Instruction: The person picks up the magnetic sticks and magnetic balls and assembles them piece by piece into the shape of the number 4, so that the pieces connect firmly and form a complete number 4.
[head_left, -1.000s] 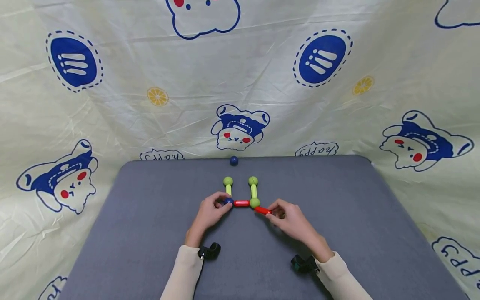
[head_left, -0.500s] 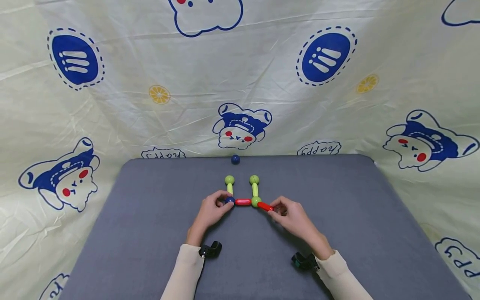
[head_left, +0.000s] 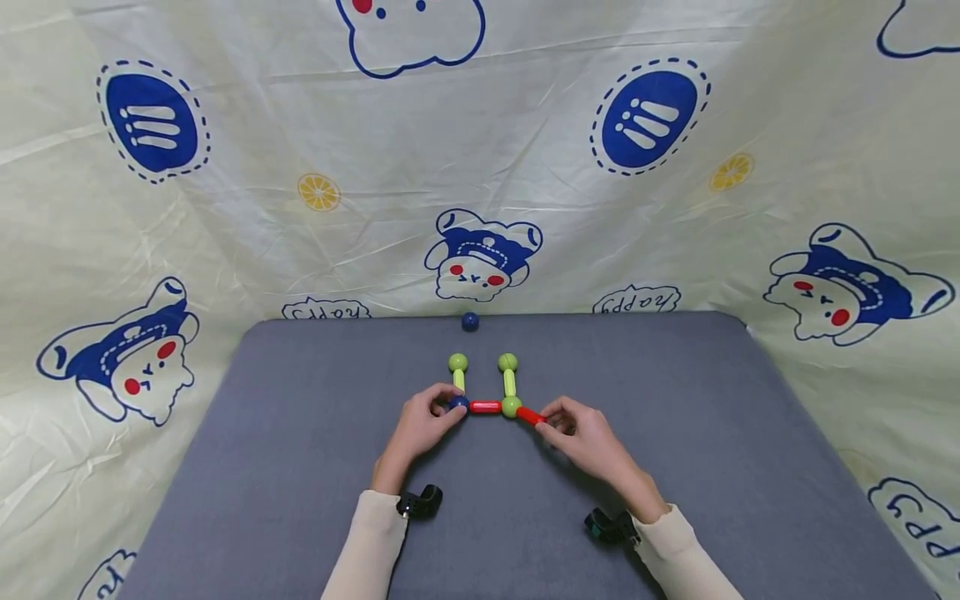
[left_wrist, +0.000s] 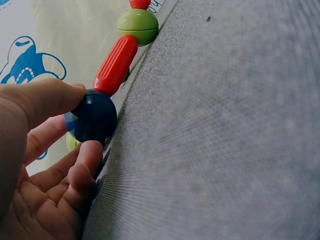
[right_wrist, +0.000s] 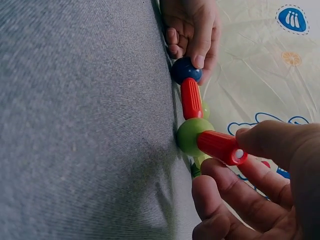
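Observation:
In the head view, my left hand (head_left: 422,423) pinches a blue ball (head_left: 458,404) between thumb and fingers; the left wrist view shows the thumb on top of this ball (left_wrist: 92,117). A ribbed red rod (head_left: 486,407) joins it to a green ball (head_left: 512,407). My right hand (head_left: 587,437) pinches a second red rod (head_left: 531,416) near its outer end. In the right wrist view that rod (right_wrist: 220,146) meets the green ball (right_wrist: 194,136), its white-tipped free end pointing outward. Pale green rods run back from both balls, the right rod (head_left: 509,383) ending in another green ball (head_left: 507,362).
Beyond the left rod (head_left: 458,380) sits its green end ball (head_left: 457,362). A loose blue ball (head_left: 469,322) lies at the far edge of the grey table (head_left: 337,367). Behind it hangs a printed cloth (head_left: 247,242). Dark wrist cameras sit on both wrists.
The red rod in the right hand has shifted slightly away from the person and outward, now meeting the green ball farther round its right side. The left hand keeps its hold on the blue ball.

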